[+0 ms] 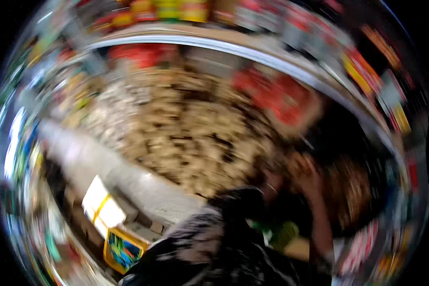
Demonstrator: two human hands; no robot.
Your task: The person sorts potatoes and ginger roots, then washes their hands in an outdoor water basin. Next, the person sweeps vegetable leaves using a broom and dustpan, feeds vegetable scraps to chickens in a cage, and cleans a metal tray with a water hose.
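Note:
Motion blurs the whole head view. My left hand [272, 180], a thin band at its wrist, reaches from a dark patterned sleeve [243, 202] to the right edge of a large heap of tan lumpy pieces [200, 138]. Close beside it is my right hand [302, 170], over a darker area between this heap and some brown items [350, 190]. The fingers of both hands are smeared, so I cannot make out whether they hold anything. Paler, whitish pieces [119, 112] lie left of the tan heap.
A pale ledge [128, 178] borders the heap's near side. Below it are a white box with a yellow strap [100, 205] and a yellow-edged container [121, 250]. Red packages [281, 95] lie behind the heap. A shelf edge [214, 44] with colourful packets curves above.

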